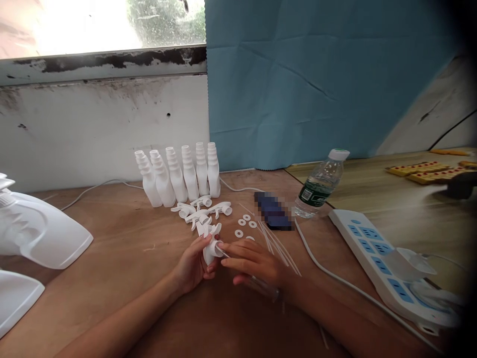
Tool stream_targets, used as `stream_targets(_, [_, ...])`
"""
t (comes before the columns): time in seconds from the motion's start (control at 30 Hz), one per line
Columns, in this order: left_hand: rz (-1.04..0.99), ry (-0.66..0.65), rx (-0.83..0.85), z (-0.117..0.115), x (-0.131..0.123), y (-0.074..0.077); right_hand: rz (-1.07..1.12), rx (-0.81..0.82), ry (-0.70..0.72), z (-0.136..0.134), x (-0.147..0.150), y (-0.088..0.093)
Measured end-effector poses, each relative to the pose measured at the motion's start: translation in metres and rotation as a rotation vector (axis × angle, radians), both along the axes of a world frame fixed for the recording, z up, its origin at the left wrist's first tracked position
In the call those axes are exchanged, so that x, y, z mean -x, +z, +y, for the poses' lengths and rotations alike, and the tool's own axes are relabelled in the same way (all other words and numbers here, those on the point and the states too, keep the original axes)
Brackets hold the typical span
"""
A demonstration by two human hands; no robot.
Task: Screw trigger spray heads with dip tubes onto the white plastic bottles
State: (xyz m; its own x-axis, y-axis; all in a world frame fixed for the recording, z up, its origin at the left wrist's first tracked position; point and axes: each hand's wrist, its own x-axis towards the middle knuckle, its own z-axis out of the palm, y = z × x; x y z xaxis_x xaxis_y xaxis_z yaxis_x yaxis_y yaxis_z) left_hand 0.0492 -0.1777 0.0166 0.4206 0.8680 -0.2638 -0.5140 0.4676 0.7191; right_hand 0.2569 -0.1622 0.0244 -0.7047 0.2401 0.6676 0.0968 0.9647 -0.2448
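My left fingers point(203, 242) are closed around a white plastic trigger sprayer head point(209, 254), holding it over the near middle of the brown wooden desk point(112, 278) with its round ribbed collar turned to the right. My right fingers point(238, 263) grip what looks like a slim, see-through rod-shaped tool point(263, 286), its thin tip pointing at the collar's mouth; blur hides whether it is inside. I judge that I am at the step of working something at that opening. The next move, I reckon, calls for a firm left grip, the collar held square and light, straight pressure from the right. Just beyond lies a loose cluster of matching white sprayer heads point(198, 217), with flat white plastic rings point(242, 222) to its right and long thin white plastic tubes point(278, 245) farther right. Six white plastic bottles with open ribbed necks point(189, 174) stand in a row on the far side.
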Motion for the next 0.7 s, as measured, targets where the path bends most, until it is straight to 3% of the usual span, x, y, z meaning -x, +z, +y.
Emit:
stream_targets(0.13, [0.075,0.151,-0.176,0.004,0.003,0.000,0.097,0.181,-0.150,0.000,-0.009,0.006])
stream_targets(0.27, [0.209,0.235,-0.392,0.015,0.024,-0.006,0.201,0.380,-0.260,0.007,-0.019,0.014])
stream_targets(0.47, [0.614,0.384,-0.680,0.030,0.066,-0.004,0.349,0.757,-0.326,0.022,-0.035,0.015])
stream_targets(0.6, [0.951,0.421,-0.911,0.034,0.084,-0.001,0.504,0.811,-0.395,0.031,-0.038,0.015])
stream_targets(0.7, [1.071,0.429,-0.978,0.039,0.090,-0.004,0.567,0.794,-0.482,0.037,-0.040,0.013])
